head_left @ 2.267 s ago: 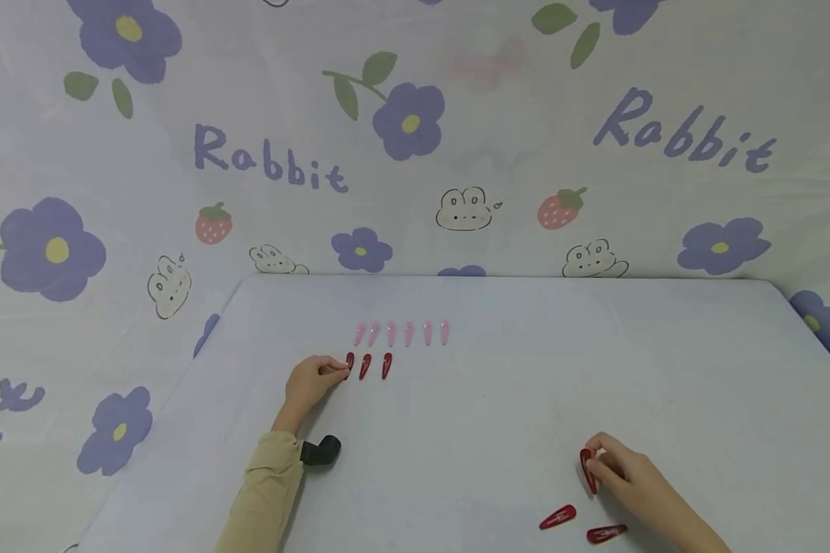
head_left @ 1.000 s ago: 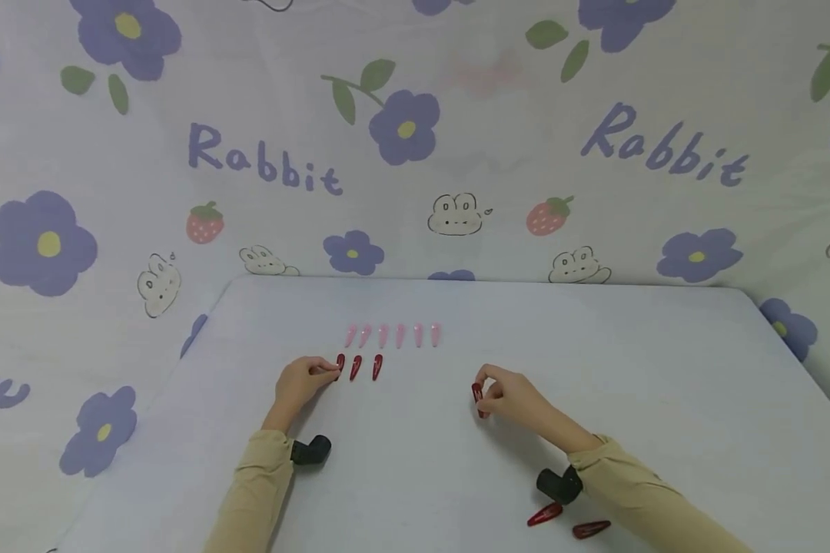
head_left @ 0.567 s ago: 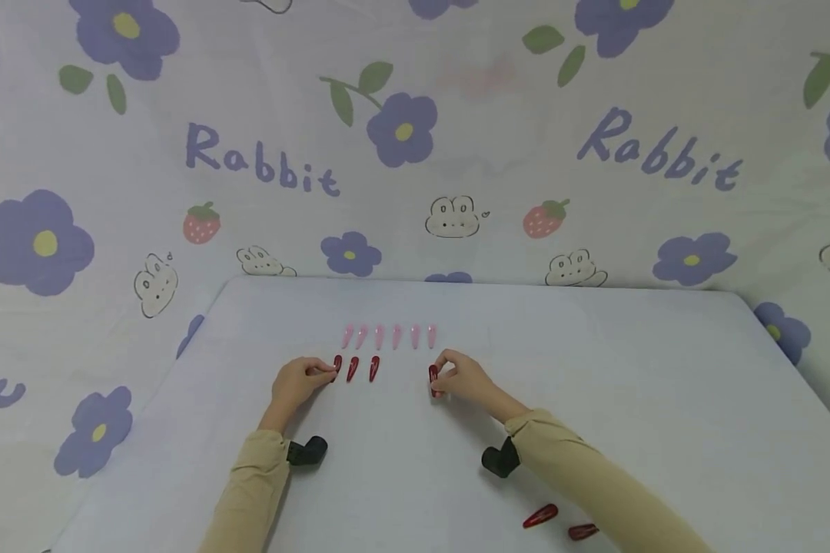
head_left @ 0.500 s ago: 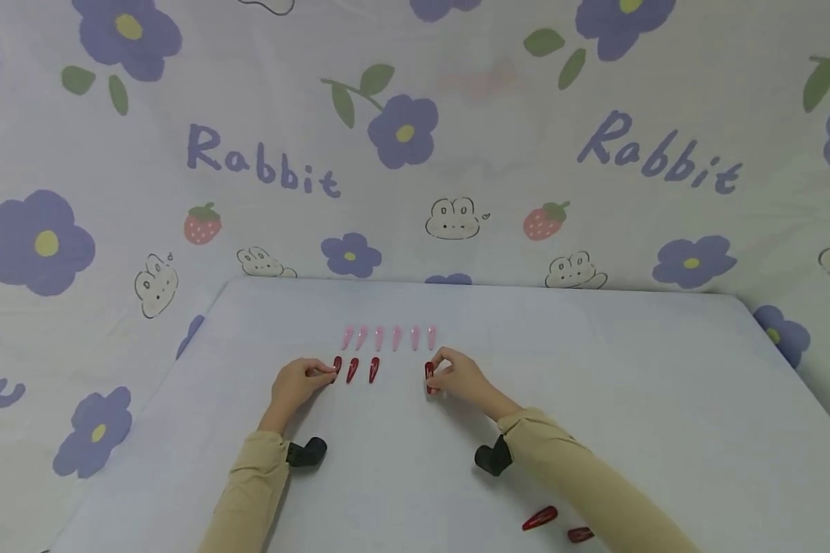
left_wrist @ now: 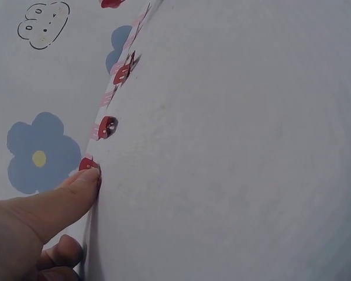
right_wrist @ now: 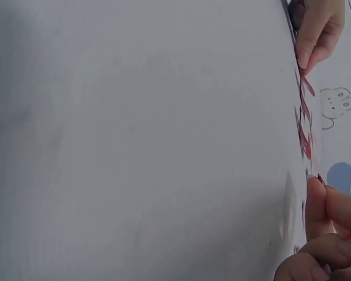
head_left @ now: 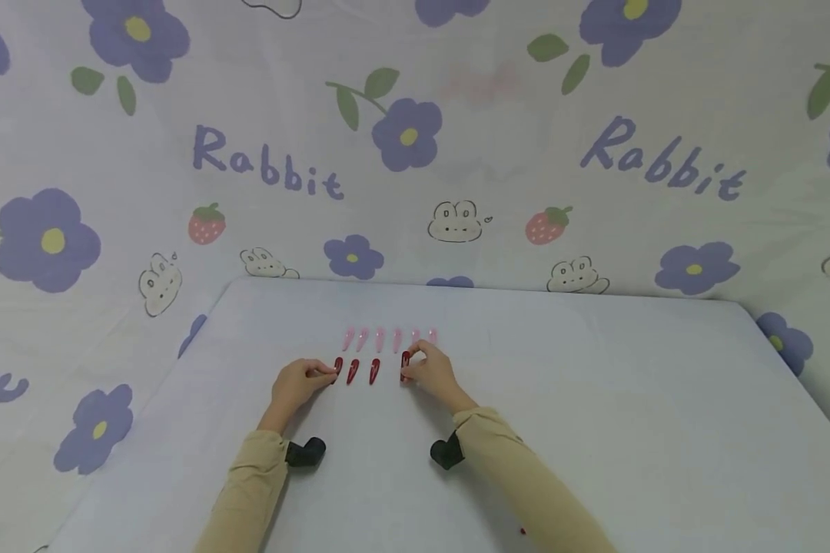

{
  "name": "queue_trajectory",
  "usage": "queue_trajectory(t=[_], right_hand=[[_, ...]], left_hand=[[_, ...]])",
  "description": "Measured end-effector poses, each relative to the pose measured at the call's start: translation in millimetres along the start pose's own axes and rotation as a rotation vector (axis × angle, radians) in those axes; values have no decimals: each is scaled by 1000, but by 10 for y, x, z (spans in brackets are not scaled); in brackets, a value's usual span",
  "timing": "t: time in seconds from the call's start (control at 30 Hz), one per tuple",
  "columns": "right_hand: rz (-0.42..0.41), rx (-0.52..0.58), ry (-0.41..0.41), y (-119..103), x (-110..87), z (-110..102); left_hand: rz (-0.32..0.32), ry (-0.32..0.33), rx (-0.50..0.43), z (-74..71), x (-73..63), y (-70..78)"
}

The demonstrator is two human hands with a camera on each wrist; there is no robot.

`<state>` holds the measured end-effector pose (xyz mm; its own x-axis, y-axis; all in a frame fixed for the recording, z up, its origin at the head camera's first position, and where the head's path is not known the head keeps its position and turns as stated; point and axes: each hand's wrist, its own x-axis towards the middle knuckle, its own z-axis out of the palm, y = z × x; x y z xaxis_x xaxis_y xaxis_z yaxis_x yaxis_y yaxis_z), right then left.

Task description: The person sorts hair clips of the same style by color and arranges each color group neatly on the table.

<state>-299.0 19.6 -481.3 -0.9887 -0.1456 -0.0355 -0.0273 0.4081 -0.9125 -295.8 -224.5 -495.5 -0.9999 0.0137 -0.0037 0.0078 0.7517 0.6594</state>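
My left hand [head_left: 299,390] pinches the leftmost red snap hair clip [head_left: 338,364] between thumb and finger; in the left wrist view the thumb covers part of this clip [left_wrist: 86,163]. Two more red hair clips lie in line to its right, the nearer one [head_left: 353,372] and the farther one [head_left: 375,372]. My right hand [head_left: 436,378] pinches another red hair clip [head_left: 405,359] by its side, upright in line with that row. Behind runs a row of several pink hair clips [head_left: 380,339], its right end partly hidden by my right fingers.
The white table [head_left: 595,415] reaches back to a flower-and-rabbit patterned cloth [head_left: 498,146]. A small red tip [head_left: 522,531] peeks out beside my right sleeve [head_left: 519,484]. A black wrist camera sits on the left wrist [head_left: 307,452] and another on the right [head_left: 446,452].
My right hand has carried its red hair clip from the front right, leftward and back, to the right end of the red row. My left hand keeps its place on the leftmost clip.
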Motion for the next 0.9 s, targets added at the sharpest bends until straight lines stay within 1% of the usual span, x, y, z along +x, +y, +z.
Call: queue_trajectory(t=[0.13, 0.33, 0.4, 0.57, 0.67, 0.9], right_hand=[[-28, -5, 17, -25, 0, 97], [-106, -91, 70, -16, -27, 201], [-122, -101, 81, -12, -36, 226], [-109, -122, 92, 0, -49, 259], [-96, -161, 94, 12, -51, 263], [-108, -245, 123, 31, -35, 263]], left_hand=[[0, -3, -2, 3, 7, -11], [1, -6, 10, 8, 6, -23], [5, -6, 12, 11, 5, -28], [11, -1, 16, 15, -3, -41], [11, 1, 18, 14, -6, -37], [10, 10, 25, 10, -5, -40]])
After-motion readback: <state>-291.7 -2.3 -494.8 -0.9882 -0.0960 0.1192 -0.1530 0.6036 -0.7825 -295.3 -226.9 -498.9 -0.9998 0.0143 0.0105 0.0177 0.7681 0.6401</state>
